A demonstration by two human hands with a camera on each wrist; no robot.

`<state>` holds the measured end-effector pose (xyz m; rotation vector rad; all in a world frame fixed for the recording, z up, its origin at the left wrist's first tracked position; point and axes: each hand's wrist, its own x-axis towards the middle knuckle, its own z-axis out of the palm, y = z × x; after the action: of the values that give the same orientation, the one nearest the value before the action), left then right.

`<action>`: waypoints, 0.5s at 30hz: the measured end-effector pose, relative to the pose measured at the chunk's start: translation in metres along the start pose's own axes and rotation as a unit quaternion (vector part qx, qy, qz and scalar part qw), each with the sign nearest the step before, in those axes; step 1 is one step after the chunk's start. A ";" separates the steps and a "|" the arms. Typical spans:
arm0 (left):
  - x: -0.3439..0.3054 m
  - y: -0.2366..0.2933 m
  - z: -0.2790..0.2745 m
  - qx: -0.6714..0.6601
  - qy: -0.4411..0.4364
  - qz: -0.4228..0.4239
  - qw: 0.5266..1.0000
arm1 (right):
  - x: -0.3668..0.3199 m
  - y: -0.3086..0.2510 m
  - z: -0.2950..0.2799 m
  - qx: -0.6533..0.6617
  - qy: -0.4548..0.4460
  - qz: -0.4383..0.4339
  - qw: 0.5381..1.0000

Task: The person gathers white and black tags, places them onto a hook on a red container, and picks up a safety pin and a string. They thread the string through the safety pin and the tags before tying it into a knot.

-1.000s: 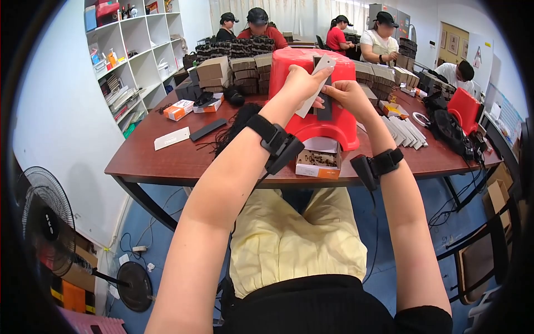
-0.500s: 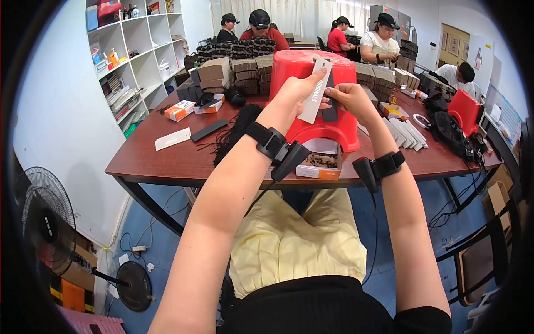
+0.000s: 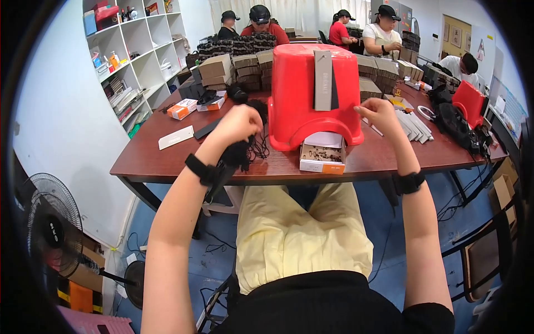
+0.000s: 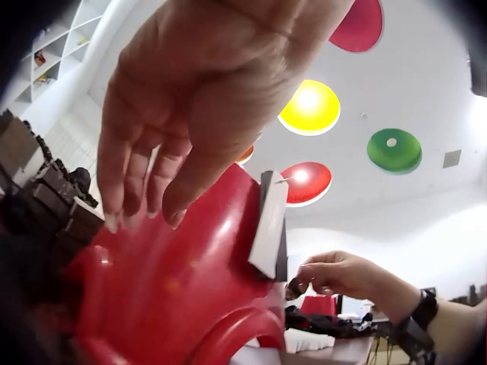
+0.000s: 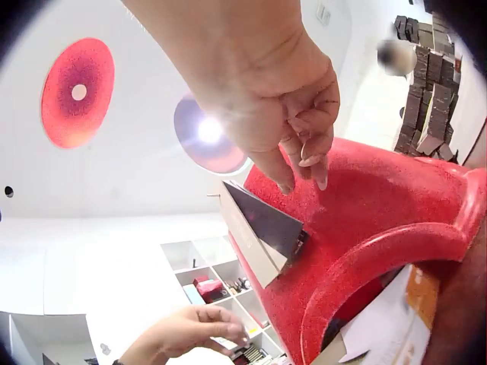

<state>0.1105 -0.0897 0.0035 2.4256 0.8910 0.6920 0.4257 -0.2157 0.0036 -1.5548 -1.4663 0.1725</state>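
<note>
A red plastic stool [image 3: 295, 83] stands on the table. On its side hangs a light grey tag [image 3: 323, 83] lettered "ORIGINALS", with a dark tag [image 3: 335, 97] partly behind it. My left hand [image 3: 240, 125] is apart from the stool, over a bundle of black cords [image 3: 256, 147]; its fingers [image 4: 133, 186] point down with nothing between them. Beside the stool's right edge is my right hand [image 3: 381, 114], thumb and fingertips pinched together on a small thin pin [image 5: 304, 150]. An open box [image 3: 322, 166] of small dark metal pins sits under the stool's arch.
Another light tag [image 3: 177, 137] and a dark tag [image 3: 207, 129] lie on the table at left. Stacked light tags [image 3: 414, 127] lie at right, near a black bag [image 3: 450, 125]. Piled bundles [image 3: 245, 69] line the back, with several people beyond.
Both hands have let go of the light tag, which now hangs on the stool. The left hand has moved left to the black cords; the right hand has drawn off to the right.
</note>
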 end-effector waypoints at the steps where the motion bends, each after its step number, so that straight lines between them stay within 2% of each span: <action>1: -0.010 0.003 0.002 0.003 -0.029 0.000 1.000 | -0.006 0.004 -0.001 0.009 -0.004 0.014 1.000; 2: -0.017 0.002 0.002 0.088 -0.069 0.060 0.992 | -0.010 0.008 -0.001 0.011 -0.006 0.013 1.000; 4: -0.018 -0.015 0.016 0.154 -0.031 0.134 0.978 | -0.017 0.016 -0.001 0.000 -0.019 0.014 1.000; 5: -0.017 -0.023 0.020 0.153 -0.029 0.133 0.979 | -0.021 0.017 0.000 0.005 -0.019 0.015 1.000; 8: -0.014 -0.031 0.026 0.203 0.007 0.077 0.976 | -0.035 0.007 0.001 0.023 -0.038 0.019 0.999; 9: -0.012 -0.039 0.024 0.209 0.069 0.057 0.974 | -0.039 0.005 0.002 0.025 -0.045 0.013 0.999; 10: -0.006 -0.045 0.016 0.224 0.094 0.007 0.970 | -0.043 0.004 0.001 0.026 -0.045 0.013 0.999; 12: -0.004 -0.058 -0.002 0.200 0.166 -0.041 0.965 | -0.050 0.002 0.001 0.046 -0.062 0.026 0.997; 15: -0.007 -0.081 -0.031 0.214 0.190 -0.110 0.952 | -0.059 0.000 -0.002 0.058 -0.062 0.032 0.996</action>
<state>0.0506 -0.0318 -0.0208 2.5357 1.5829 0.9820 0.4108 -0.2657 -0.0236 -1.5186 -1.4755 0.3910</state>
